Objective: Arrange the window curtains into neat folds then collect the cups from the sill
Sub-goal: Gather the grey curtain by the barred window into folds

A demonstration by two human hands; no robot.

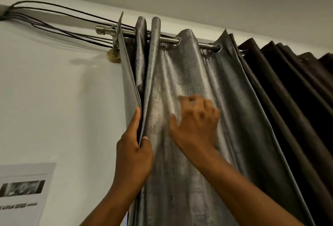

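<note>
Left hand (134,153) fingers pinch the grey curtain (189,74) edge; right hand (195,125), blurred, seemingly loosely curled against it.

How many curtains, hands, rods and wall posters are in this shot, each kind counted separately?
Curtains: 2, a silver-grey curtain and a dark brown curtain
Hands: 2, left hand and right hand
Curtain rod: 1
Wall poster: 1
Total: 6

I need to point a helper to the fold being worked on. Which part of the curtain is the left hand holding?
Find the metal rod under the ceiling. The silver curtain hangs at its left end, beside the darker brown curtain. The left hand pinches the silver curtain's outermost left edge, the fold nearest the white wall.
</note>
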